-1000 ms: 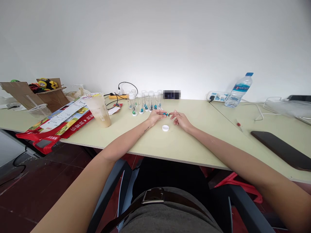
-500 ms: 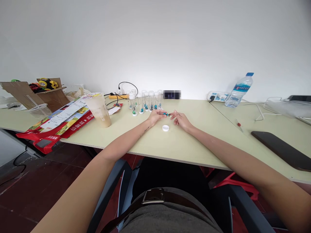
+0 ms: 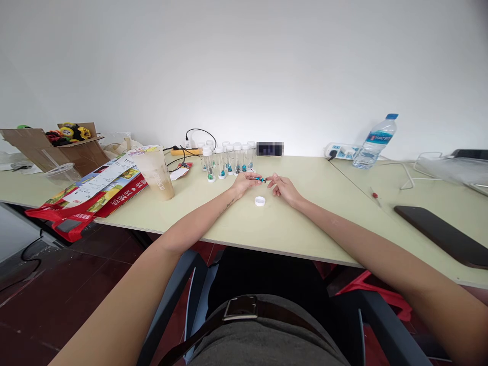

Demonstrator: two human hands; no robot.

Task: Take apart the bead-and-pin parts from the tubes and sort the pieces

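My left hand (image 3: 244, 183) rests on the pale green table (image 3: 267, 229) and pinches a small clear tube with a blue piece inside (image 3: 260, 179), lying sideways. My right hand (image 3: 282, 187) is close on the other side, its fingertips curled and touching the tube's end. A white cap (image 3: 260, 201) lies on the table just in front of both hands. Behind them stands a group of several clear capped vials (image 3: 227, 158) holding small blue and green pieces.
A plastic iced drink cup (image 3: 155, 173) and a red printed bag (image 3: 91, 195) sit to the left, a cardboard box of toys (image 3: 63, 142) beyond. A water bottle (image 3: 374, 141), power strip (image 3: 340, 151) and dark phone (image 3: 442, 235) are on the right.
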